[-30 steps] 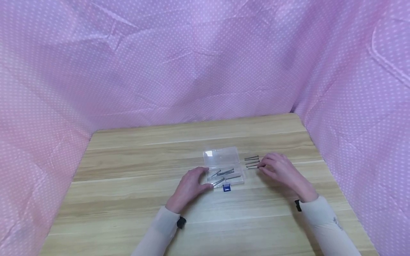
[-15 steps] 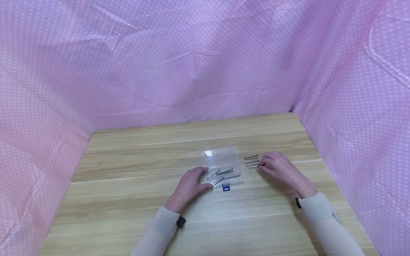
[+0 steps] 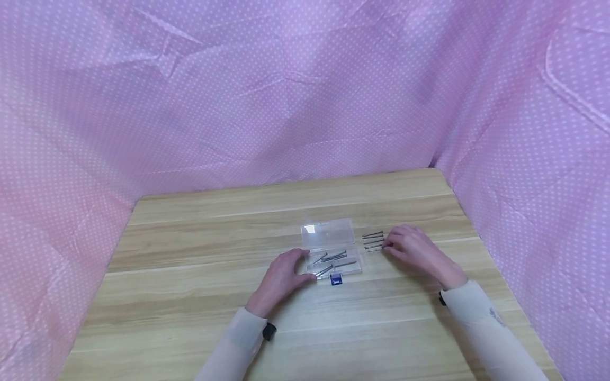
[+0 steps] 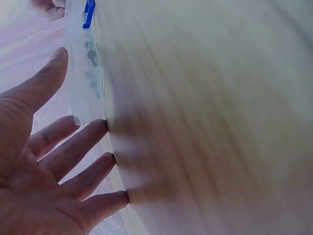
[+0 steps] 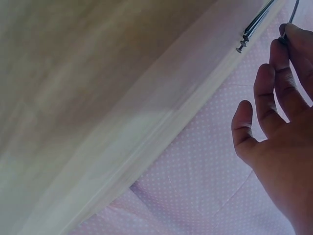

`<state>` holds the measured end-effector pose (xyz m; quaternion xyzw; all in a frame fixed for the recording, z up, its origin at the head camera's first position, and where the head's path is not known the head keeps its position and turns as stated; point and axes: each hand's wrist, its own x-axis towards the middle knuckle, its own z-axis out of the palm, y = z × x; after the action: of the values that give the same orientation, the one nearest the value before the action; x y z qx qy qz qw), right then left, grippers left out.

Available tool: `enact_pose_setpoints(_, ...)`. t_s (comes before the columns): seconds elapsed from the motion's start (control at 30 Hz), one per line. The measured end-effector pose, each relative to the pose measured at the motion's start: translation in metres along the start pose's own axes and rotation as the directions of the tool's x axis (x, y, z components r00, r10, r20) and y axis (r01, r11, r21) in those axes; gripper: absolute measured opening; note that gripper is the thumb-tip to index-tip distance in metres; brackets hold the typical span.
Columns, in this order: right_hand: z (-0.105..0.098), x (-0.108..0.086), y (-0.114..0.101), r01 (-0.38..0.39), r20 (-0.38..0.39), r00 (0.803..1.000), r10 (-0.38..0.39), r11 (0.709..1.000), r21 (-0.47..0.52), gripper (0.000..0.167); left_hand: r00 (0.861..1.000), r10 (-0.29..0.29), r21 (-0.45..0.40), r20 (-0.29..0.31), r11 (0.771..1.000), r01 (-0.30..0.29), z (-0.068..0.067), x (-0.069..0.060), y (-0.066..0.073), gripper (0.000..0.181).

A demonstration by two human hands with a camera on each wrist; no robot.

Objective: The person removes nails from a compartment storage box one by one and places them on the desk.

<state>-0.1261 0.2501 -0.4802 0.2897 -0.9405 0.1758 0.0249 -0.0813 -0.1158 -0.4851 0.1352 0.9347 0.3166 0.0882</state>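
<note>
An open clear plastic box [image 3: 360, 266] with nails inside lies on the table, its lid folded back. My left hand [image 3: 281, 275] rests at its left end, thumb by the front corner and a finger by the rear one. The left wrist view shows these fingers spread and fairly straight against the box [image 4: 85, 105]. Right of the box, my right hand [image 3: 412, 248] pinches a nail [image 5: 294, 13] near its head between thumb and fingertips. Several other nails [image 3: 374, 242] lie in a row just behind it, roughly parallel.
A blue latch [image 3: 336, 279] sticks out from the box's front. The wooden table [image 3: 200, 296] has rounded far corners. Pink dotted cloth [image 3: 286, 106] hangs behind it and along both sides.
My right forearm has shifted slightly, while its fingers stay at the nail by the row's near end. My left hand and the box have stayed in place.
</note>
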Motion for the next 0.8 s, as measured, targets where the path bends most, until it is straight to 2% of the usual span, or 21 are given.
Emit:
enact_pose_setpoints(0.27,0.0009,0.0040,0.0023,0.006,0.021,1.000,-0.006,0.999,-0.031,0.006,1.000,0.005,-0.003,0.002,1.000,-0.005,-0.0002,-0.0004,-0.0003,0.065)
enact_pose_setpoints(0.8,0.0033,0.0066,0.0061,0.018,0.033,0.999,-0.017,1.000,-0.024,0.006,1.000,0.001,-0.001,0.002,1.000,-0.001,-0.0001,0.0002,-0.0016,0.066)
